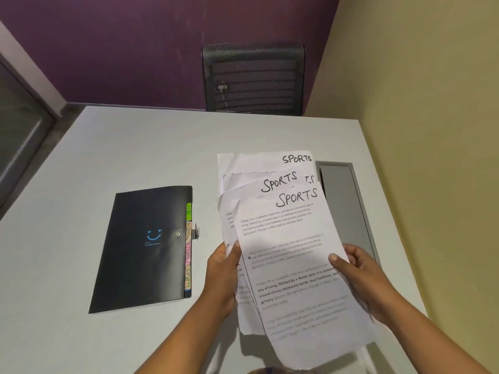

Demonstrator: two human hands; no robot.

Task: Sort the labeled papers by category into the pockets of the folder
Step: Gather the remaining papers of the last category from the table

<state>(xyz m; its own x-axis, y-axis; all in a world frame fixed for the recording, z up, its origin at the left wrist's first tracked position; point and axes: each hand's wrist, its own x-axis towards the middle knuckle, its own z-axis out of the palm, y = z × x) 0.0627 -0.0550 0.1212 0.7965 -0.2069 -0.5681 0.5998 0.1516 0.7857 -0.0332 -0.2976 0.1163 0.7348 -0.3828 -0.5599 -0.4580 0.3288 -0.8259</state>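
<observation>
I hold a fanned stack of white printed papers [286, 238], each hand-lettered "SPORTS" at the top, above the table's right half. My left hand [222, 268] grips the stack's left edge, thumb on top. My right hand [359, 276] grips the right edge, thumb on the top sheet. A black folder [140, 249] with a blue smiley lies shut on the table to the left of the papers. Coloured index tabs [188, 249] reading HR, ADMIN and SPORTS stick out along its right edge; the pink tab between them is unreadable.
The grey-white table [108, 147] has a grey cable hatch [348, 201] inset at its right side, partly behind the papers. A black mesh chair [253, 79] stands at the far edge against a purple wall. A yellow wall runs along the right.
</observation>
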